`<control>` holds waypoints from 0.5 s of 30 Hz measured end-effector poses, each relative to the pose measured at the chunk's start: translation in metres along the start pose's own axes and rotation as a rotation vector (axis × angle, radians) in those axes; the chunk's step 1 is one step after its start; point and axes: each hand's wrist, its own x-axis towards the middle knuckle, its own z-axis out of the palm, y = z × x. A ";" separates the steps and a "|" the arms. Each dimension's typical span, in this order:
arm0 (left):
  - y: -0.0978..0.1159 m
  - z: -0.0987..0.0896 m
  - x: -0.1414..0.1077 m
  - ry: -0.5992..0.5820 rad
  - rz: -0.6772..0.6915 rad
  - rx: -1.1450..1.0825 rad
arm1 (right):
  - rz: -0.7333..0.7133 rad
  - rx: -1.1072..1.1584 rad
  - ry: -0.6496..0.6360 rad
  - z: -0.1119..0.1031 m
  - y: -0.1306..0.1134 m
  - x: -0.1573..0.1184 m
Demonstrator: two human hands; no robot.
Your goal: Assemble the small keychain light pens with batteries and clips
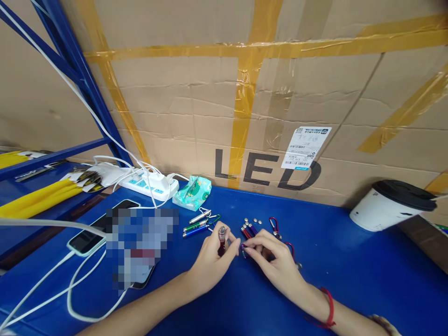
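My left hand is closed around a small dark red flashlight, its silver end pointing up. Just to the right, the fingertips of my right hand pinch a small purple piece with a metal part; its exact kind is hard to make out. Beyond my right hand lie a red tube and a purple tube, a red carabiner clip and several button cells. Left of my left hand are silver, green and blue mini flashlights with clips.
A white power strip with cables and a green tissue pack stand along the back. Phones lie at left, one blurred out. A lidded paper cup stands at right, before a large taped cardboard box.
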 end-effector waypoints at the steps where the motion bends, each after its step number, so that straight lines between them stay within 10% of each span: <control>1: 0.000 0.000 0.000 0.000 -0.005 -0.014 | 0.006 -0.002 0.004 0.000 0.000 0.000; 15: -0.007 0.001 0.002 0.021 -0.022 -0.048 | 0.132 0.076 -0.055 0.001 -0.004 0.000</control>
